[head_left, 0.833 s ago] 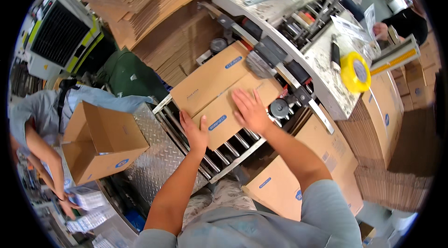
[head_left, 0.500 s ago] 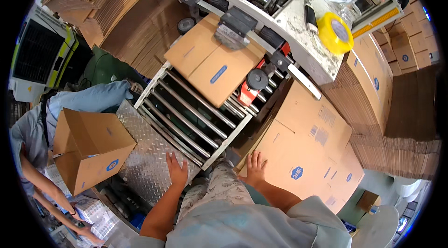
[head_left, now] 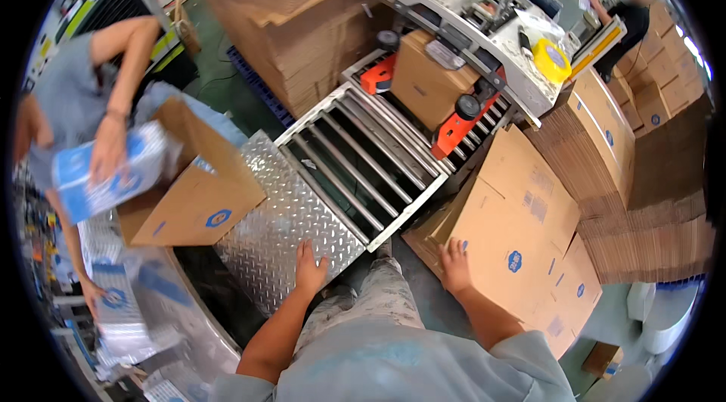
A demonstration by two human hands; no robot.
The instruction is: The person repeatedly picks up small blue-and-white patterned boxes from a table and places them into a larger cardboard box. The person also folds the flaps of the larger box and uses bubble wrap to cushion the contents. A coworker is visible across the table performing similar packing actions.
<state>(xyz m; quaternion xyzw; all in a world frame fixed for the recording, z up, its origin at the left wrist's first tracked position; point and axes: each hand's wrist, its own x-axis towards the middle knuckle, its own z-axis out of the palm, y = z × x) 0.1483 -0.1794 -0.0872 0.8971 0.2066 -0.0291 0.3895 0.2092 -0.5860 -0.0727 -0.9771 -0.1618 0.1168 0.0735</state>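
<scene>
My left hand is open, its fingers stretched over the near edge of a diamond-pattern metal plate, holding nothing. On the right, my right hand lies with fingers extended at the left edge of several flattened cardboard cartons that lean there. Past the plate, a roller conveyor runs away to a carton-taping machine. A closed carton sits inside it, between red side guides with black wheels.
A co-worker at left holds a blue-and-white pack over an open carton on the plate's left side. Stacked flat cardboard stands at the back, more at right. Yellow tape is on the machine.
My view has shifted to the left. The closed carton has moved deeper into the taping machine. The co-worker has raised a pack to the open carton. My hands stay near the plate and cardboard.
</scene>
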